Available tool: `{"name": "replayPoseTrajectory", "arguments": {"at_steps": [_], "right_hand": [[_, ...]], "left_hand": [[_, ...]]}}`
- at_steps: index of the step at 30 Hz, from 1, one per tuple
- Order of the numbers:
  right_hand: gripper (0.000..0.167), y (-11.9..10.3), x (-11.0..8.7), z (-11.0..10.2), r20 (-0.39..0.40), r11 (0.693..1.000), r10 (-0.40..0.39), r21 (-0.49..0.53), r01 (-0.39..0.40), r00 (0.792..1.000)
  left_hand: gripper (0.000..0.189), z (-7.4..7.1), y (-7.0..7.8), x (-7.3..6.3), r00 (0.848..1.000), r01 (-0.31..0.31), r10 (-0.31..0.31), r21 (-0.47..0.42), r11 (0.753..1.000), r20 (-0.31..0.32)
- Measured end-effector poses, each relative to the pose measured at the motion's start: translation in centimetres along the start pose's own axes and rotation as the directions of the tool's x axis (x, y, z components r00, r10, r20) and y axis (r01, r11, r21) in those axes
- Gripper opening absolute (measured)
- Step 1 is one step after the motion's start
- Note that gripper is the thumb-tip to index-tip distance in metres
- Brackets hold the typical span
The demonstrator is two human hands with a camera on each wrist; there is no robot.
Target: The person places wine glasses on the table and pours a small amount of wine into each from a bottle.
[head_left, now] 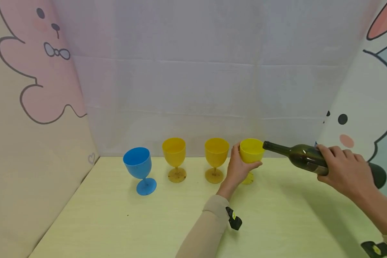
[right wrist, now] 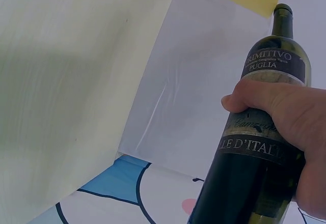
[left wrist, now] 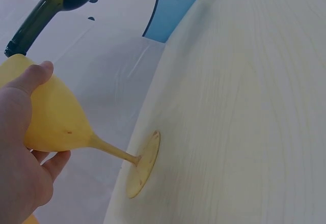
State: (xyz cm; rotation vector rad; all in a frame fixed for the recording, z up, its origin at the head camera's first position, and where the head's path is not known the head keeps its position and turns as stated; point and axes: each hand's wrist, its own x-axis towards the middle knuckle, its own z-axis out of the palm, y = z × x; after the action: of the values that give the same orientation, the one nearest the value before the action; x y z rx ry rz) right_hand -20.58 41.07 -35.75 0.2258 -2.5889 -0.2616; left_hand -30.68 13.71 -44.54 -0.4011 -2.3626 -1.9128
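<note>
My left hand (head_left: 239, 168) grips the bowl of the rightmost yellow goblet (head_left: 252, 152), thumb on one side and fingers on the other. In the left wrist view the goblet (left wrist: 61, 117) shows its stem and round foot (left wrist: 145, 165) close at the table. My right hand (head_left: 346, 170) holds a dark green wine bottle (head_left: 304, 157) round its body, tilted with its neck toward the goblet. The bottle's mouth (left wrist: 16, 48) is right at the goblet's rim. A label reading "Primitivo Puglia" (right wrist: 275, 63) shows in the right wrist view. The inside of the goblet's bowl is mostly hidden.
Left of the held goblet stand two more yellow goblets, one near (head_left: 216, 154) and one farther off (head_left: 175, 154), then a blue goblet (head_left: 138, 166). They stand along the back of the pale wooden table (head_left: 142, 229). A white cloth (head_left: 187, 86) hangs behind; printed panels flank both sides.
</note>
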Motion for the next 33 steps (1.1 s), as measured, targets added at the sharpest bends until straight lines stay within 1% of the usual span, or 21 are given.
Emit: {"name": "replayPoseTrajectory", "arguments": {"at_steps": [10, 15, 23, 28, 33], "right_hand": [[0.101, 0.4, 0.1, -0.7, -0.036, 0.999, -0.042, -0.033, 0.040, 0.998], [0.099, 0.3, 0.3, -1.0, -0.019, 0.998, -0.039, -0.045, 0.038, 0.999], [0.095, -0.1, 1.1, -1.5, 0.044, 0.999, -0.010, -0.031, 0.012, 0.999], [0.094, -0.1, 1.2, -1.7, 0.048, 0.998, -0.011, -0.061, 0.014, 0.999], [0.096, 0.0, 1.1, -1.9, 0.032, 0.996, -0.026, -0.089, 0.028, 0.999]], "left_hand": [[0.090, 0.1, -0.1, 0.0, 1.000, 0.000, 0.000, -0.007, 1.000, -0.006], [0.089, 0.0, -0.2, 0.0, 1.000, 0.005, -0.005, -0.027, 1.000, 0.000], [0.089, -0.2, -0.1, 0.1, 1.000, 0.004, -0.004, -0.033, 0.999, -0.006], [0.089, -0.2, -0.2, 0.1, 1.000, 0.004, -0.004, -0.042, 0.999, 0.001], [0.088, 0.0, -0.2, 0.1, 1.000, 0.003, -0.003, -0.040, 0.999, 0.008]]}}
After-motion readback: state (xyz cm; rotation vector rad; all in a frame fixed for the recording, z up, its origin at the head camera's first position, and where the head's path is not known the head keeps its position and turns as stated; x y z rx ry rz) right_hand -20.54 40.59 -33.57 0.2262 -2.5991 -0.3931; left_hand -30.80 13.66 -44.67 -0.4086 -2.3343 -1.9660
